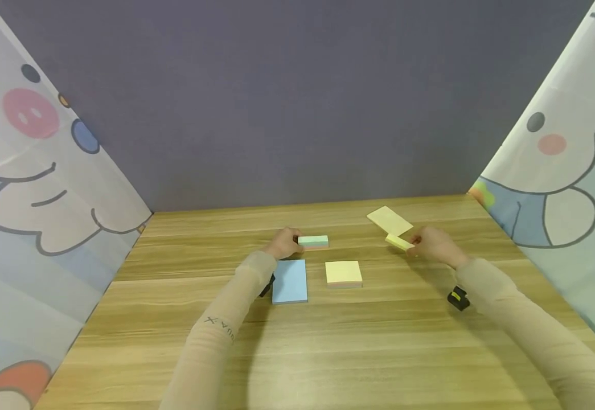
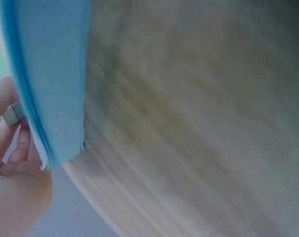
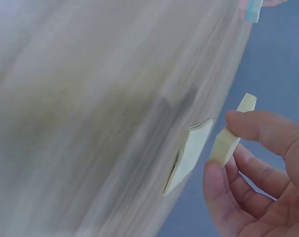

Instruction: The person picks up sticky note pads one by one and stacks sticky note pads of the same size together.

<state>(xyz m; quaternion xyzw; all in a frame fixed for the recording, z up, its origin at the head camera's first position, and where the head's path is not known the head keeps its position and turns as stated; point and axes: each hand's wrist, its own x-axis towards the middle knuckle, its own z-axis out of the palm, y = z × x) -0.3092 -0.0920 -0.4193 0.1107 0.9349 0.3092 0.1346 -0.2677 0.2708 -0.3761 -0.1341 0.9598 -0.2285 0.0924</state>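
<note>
At the left, my left hand grips the left end of a small sticky note block in green and pink layers. Just in front of that hand lies a blue sticky note pad, which looms large in the left wrist view. My right hand pinches a narrow yellow sticky note pad between thumb and fingers, raised over the table. Behind it a pale yellow sticky note pad lies at an angle. Between the hands, nearer me, sits a square sticky note block, yellow on top with coloured layers below.
The pads lie on a wood-grain table. A dark grey panel rises behind its far edge. Cartoon-printed curtains flank both sides. Black wrist straps with small devices hang by the sleeves.
</note>
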